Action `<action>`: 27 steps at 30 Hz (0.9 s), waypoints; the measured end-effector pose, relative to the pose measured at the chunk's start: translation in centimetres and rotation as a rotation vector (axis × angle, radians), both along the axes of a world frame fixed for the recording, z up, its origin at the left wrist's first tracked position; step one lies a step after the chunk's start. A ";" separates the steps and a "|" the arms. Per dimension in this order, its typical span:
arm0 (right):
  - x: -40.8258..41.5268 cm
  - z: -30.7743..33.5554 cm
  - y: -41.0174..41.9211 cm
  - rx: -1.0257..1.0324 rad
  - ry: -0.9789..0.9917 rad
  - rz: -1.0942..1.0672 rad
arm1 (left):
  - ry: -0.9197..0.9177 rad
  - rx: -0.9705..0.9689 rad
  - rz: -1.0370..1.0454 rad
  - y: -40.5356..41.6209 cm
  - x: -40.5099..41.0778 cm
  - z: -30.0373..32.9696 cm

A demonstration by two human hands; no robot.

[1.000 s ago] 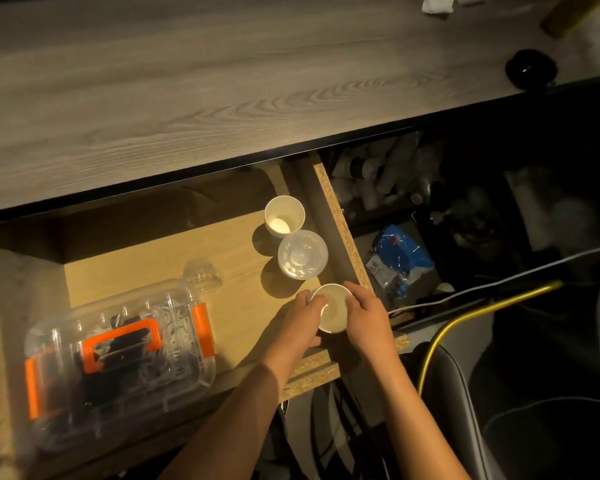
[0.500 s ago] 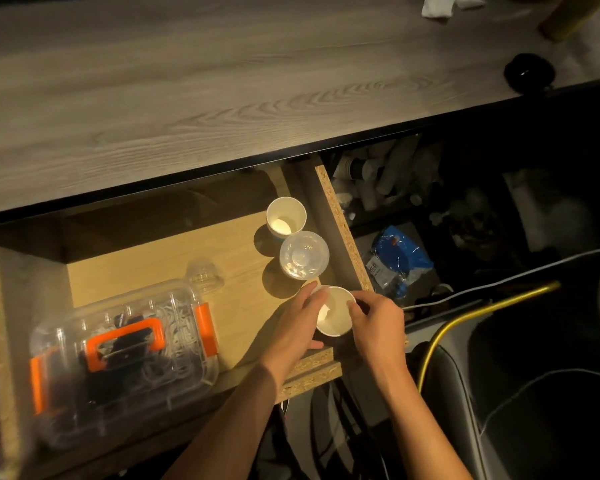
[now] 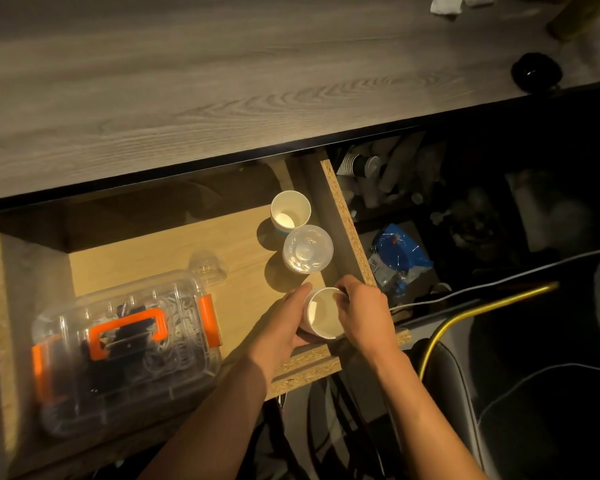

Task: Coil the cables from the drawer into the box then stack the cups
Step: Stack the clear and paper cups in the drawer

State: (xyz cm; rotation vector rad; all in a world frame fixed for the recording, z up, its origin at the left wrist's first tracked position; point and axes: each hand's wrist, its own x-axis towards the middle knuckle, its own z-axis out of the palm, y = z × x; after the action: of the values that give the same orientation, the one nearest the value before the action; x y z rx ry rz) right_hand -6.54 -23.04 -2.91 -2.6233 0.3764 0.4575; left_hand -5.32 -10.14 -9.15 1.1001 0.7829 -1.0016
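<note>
Dim light fell on a grey wood-grain desk (image 3: 187, 81), below which a chipboard drawer (image 3: 343, 216) stood pulled out. At the drawer's left a clear box (image 3: 125, 344) with orange clasps lay closed, and coiled cables (image 3: 181, 317) could be made out through its lid, so the cable part of the task was judged done. Along the right wall two cups stood upright and touching: a paper cup (image 3: 290, 214) at the back and a clear cup (image 3: 308, 249) just in front of it. A small clear cap-like piece (image 3: 209, 268) lay beside the box.

Near the front right corner a white cup (image 3: 323, 313) was held tilted, its mouth turned toward the camera. It was gripped round its side by the left hand (image 3: 284, 327), while its rim was pinched by the fingers of the right hand (image 3: 362, 313). Stacking was judged to be just starting.

Compared with a second earlier, the white cup had been lifted off the drawer floor and tipped over, where it had been standing upright between both hands; the other cups and the box had not moved.

The thin rim could be crushed if the pinch were tightened. The clear cup could be knocked over when the white one was brought to it, since it stood close to the wall and touched its neighbour.
</note>
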 end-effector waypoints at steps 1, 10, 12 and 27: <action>-0.1 0.3 -0.1 0.014 0.008 0.011 | 0.011 0.000 0.011 -0.1 0.1 0.0; 1.0 7.6 -3.0 0.124 -0.293 -0.135 | 0.062 -0.029 0.093 -0.2 0.2 -0.4; 1.7 8.9 -2.9 0.161 -0.356 -0.179 | 0.079 -0.032 0.122 -0.2 0.2 -0.2; 2.2 1.4 5.3 0.330 -0.065 -0.103 | -0.607 0.265 0.022 6.7 -1.4 4.8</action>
State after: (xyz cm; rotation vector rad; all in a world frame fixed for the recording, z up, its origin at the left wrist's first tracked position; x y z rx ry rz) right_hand -4.36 -17.78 -1.50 -2.2816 0.3780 0.3639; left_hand -6.74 -3.42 -4.40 1.5209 0.4320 -0.5000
